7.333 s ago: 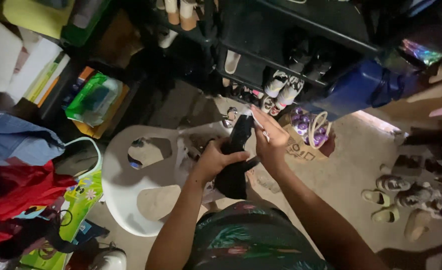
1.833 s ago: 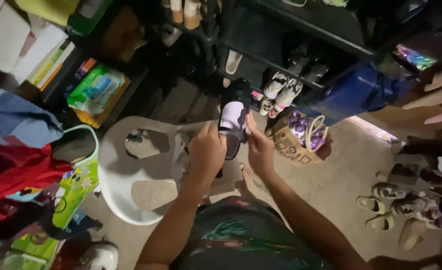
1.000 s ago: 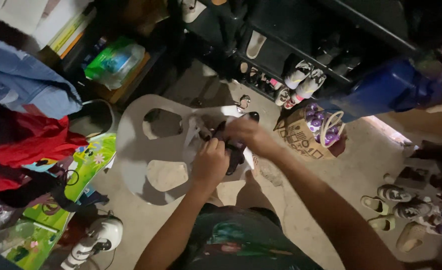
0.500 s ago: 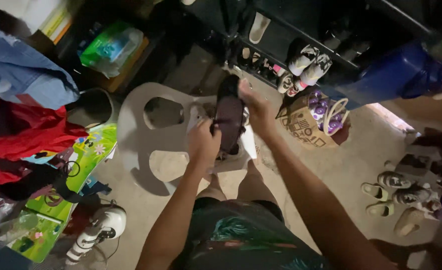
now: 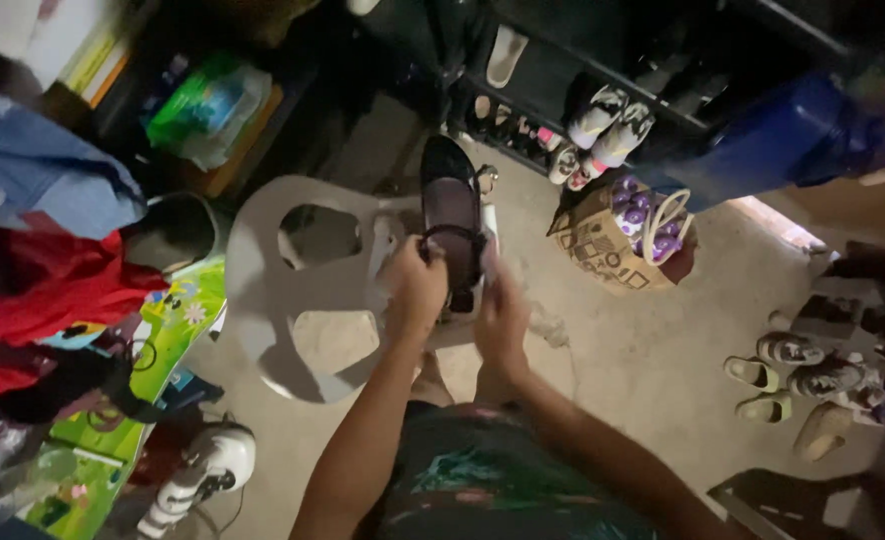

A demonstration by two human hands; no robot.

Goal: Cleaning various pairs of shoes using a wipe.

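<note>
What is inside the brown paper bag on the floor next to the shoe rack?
The brown paper bag stands open. At its mouth sit several purple round items and white looped handles. Anything lower is hidden by the bag's walls, and the picture is too dim to tell what the purple items are.

One black shoe [image 5: 450, 205], two hands, one chair [image 5: 293, 290]

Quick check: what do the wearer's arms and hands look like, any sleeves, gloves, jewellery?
Both forearms are bare, with no sleeves in view. The left hand and right hand wear no gloves; no rings, watch or bracelets can be made out in the dim light. Below the arms shows a dark garment with a green and pink leaf print.
</note>
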